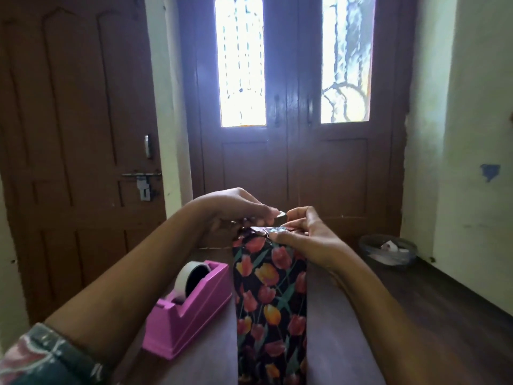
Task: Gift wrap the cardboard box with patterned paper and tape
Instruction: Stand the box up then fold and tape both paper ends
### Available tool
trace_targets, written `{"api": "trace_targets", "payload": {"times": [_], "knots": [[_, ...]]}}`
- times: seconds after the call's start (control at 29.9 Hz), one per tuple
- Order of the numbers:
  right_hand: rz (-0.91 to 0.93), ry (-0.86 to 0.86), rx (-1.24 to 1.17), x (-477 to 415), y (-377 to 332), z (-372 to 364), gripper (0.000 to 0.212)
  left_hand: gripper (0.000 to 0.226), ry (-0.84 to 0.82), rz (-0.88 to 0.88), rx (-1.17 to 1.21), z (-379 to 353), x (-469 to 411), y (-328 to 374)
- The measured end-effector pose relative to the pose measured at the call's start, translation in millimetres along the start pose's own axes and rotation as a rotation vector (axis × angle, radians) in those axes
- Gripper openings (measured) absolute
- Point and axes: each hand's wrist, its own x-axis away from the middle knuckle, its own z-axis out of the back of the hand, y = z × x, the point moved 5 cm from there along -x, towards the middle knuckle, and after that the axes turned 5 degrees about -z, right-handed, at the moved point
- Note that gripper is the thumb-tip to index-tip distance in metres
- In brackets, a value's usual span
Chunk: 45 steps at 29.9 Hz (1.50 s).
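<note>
The box [270, 287] lies lengthwise on the worktop [333, 315], its far end directly under the fingers of both hands. The patterned paper [266, 309], dark with red and yellow tulips, already covers all that shows of it. The left hand [238, 207] pinches a small glossy strip [281, 216], probably tape, just above the gathered end. The right hand [308, 234] curls over that end, thumb and fingers pinching the folds flat. I judge the paper thin, slick and easily torn, and the box beneath light and stiff, so gripping along firm edges suits best. The pink tape dispenser [188, 304] sits left of the fingers. I can read no writing or brand anywhere.
</note>
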Motion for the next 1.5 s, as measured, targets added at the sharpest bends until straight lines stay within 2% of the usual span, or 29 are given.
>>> {"api": "trace_targets", "payload": {"times": [0.07,0.13,0.33,0.47,0.6,0.74,0.94,1.07,1.37,1.5], "knots": [[0.003,0.004,0.001,0,1,0,0.069,0.023,-0.039,0.029,-0.077,1,-4,1],[0.005,0.000,0.001,0,0,-2,0.071,0.023,-0.068,0.048,-0.138,1,-6,3],[0.011,0.000,0.005,4,0,-2,0.055,0.026,-0.165,0.086,-0.329,-5,-13,12],[0.016,0.010,-0.002,5,-1,-4,0.059,0.027,-0.255,0.146,-0.496,-5,-16,22],[0.030,0.016,0.015,9,-3,-3,0.054,0.040,-0.270,0.138,-0.704,-10,-20,35],[0.022,0.031,0.028,10,-3,-1,0.053,0.045,-0.199,0.090,-0.815,-11,-21,36],[-0.001,0.008,0.016,6,-1,-1,0.054,0.038,0.059,-0.010,-0.606,-6,-15,21],[0.015,0.006,0.018,11,-1,-1,0.053,0.057,0.204,-0.001,-0.637,-1,-10,11],[0.006,-0.001,0.023,14,-2,-2,0.054,0.043,0.109,0.103,-0.153,-1,4,-19],[0.000,0.003,0.039,17,-3,-1,0.054,0.038,0.072,0.136,-0.073,6,7,-24]]}}
